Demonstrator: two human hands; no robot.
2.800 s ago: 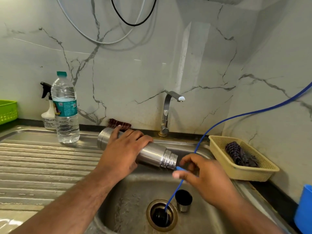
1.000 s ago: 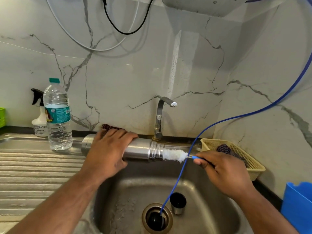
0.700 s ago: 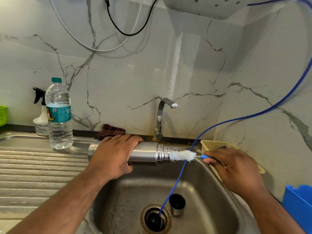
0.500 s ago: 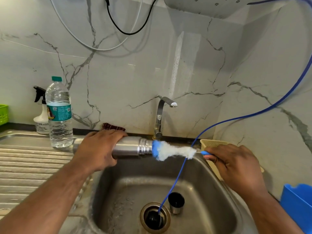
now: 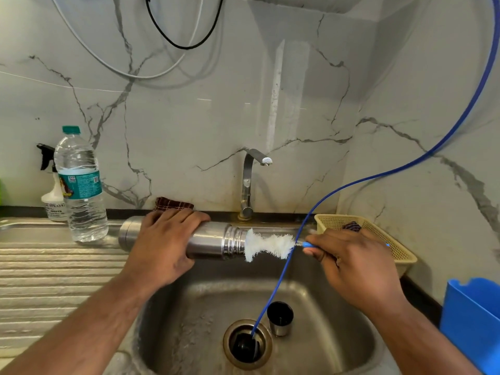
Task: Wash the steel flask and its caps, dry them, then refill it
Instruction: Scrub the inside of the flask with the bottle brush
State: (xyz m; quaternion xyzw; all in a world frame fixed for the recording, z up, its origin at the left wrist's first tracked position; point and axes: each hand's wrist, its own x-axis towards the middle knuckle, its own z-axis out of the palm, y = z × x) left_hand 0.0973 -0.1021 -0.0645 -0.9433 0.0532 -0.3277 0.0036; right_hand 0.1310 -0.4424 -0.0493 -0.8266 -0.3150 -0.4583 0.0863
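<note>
1. My left hand (image 5: 162, 250) wraps the steel flask (image 5: 216, 240) at mid-body, holding it level above the sink (image 5: 338, 307), mouth rightward.
2. My right hand (image 5: 354, 269) pinches the bottle brush (image 5: 270, 246) by its blue handle, with the white head at the flask mouth.
3. Judgement: rigid, smooth steel, slippery when wet. Hold the body, not the threaded neck.
4. 1 cap (image 5: 280, 318) stands beside the drain (image 5: 230, 331); another possibly lies inside it.

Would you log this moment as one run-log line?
left hand grips steel flask over sink | right hand holds bottle brush at flask mouth | cap in sink
</note>
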